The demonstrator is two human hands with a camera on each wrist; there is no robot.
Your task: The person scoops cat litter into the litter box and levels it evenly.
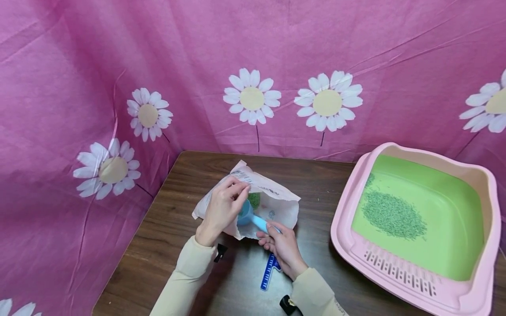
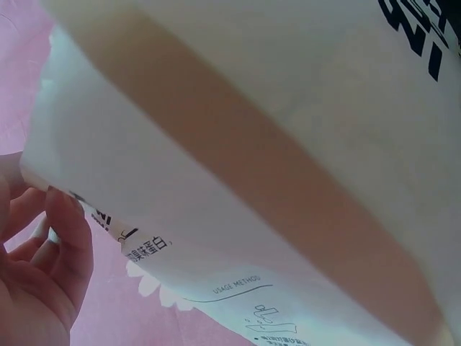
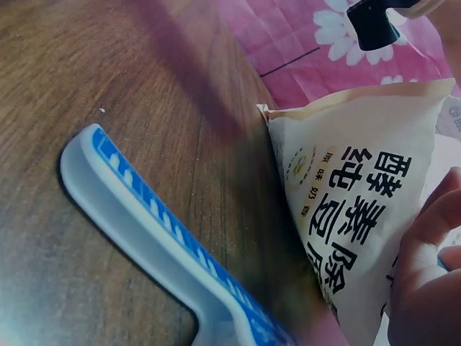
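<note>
A white paper bag (image 1: 286, 206) with dark print lies on the table, its mouth open toward the front right. Green pellets (image 1: 254, 200) show inside it. My left hand (image 1: 223, 204) pinches the upper edge of that mouth; the left wrist view has the fingers (image 2: 68, 231) at the bag's edge. My right hand (image 1: 282, 248) grips the handle of a light blue scoop (image 1: 258, 223), whose cup is inside the bag mouth, partly hidden by my left hand. Below the right hand lies a blue and white slotted tool (image 1: 267, 274), seen closer in the right wrist view.
To the right stands a pink-rimmed litter box (image 1: 341, 215) with a green floor and a patch of green pellets (image 1: 393, 215). The brown wooden table (image 1: 166, 206) meets a pink cloth (image 1: 197, 66) with daisies at its back and left edges.
</note>
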